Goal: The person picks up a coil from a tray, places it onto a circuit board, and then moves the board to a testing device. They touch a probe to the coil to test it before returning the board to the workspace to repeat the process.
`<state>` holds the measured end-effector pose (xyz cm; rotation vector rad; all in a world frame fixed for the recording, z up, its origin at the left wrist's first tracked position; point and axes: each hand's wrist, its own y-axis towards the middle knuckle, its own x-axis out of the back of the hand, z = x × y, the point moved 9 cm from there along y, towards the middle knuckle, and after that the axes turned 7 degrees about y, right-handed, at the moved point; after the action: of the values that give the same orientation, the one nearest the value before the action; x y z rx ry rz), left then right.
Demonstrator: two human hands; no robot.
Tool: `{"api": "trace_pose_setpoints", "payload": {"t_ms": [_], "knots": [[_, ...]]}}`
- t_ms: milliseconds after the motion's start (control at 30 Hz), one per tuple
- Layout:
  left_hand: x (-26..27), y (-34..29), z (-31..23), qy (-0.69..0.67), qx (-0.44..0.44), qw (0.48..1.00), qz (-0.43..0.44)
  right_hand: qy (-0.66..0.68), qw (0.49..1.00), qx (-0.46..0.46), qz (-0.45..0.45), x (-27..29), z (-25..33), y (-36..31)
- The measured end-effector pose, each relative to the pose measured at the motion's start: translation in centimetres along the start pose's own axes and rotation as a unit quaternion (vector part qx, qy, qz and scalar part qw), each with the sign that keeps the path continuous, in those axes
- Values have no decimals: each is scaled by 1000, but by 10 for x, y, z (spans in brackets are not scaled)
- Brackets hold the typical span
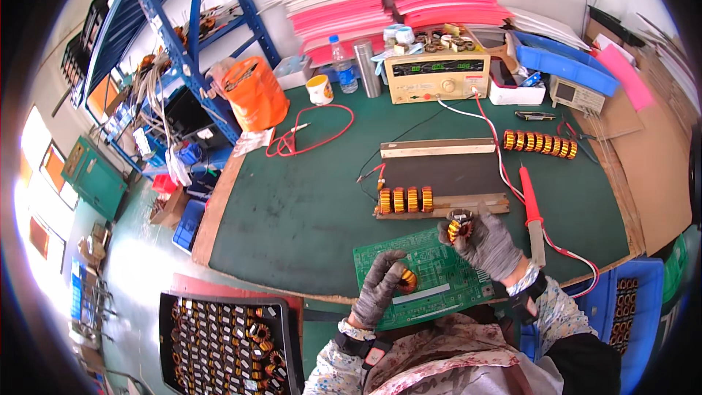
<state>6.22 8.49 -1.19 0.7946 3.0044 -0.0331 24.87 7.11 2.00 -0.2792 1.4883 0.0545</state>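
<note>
My left hand (pixel 380 284), in a grey glove, is closed on a copper-wound toroid coil (pixel 406 281) over the near left part of a green circuit board (pixel 431 267). In my gloved right hand (pixel 491 243) is another toroid coil (pixel 459 227), gripped above the board's far edge. Just beyond, a short row of toroid coils (pixel 406 200) stands along a wooden strip (pixel 468 205). A red-handled test probe (pixel 531 197) lies right of my right hand, its tip pointing away from me.
A bench power supply (pixel 436 77) stands at the back of the green table, near a bottle (pixel 343 66) and a mug (pixel 319 91). More coils (pixel 541 144) line up at right. A black tray of coils (pixel 227 344) sits lower left; a blue bin (pixel 647 278) is at lower right.
</note>
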Motion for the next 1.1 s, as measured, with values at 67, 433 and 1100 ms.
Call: {"api": "trace_pose_setpoints", "payload": {"t_ms": [67,433,1100], "knots": [[-5,-1,3,-32,19,999,0,-43,996,-48,-63,20,19,9],[-6,-13,4,-64,9,997,-30,-902,265,340,-7,-38,37,41],[-18,-18,10,-44,12,999,-1,-824,439,354,-58,-13,57,44]]}}
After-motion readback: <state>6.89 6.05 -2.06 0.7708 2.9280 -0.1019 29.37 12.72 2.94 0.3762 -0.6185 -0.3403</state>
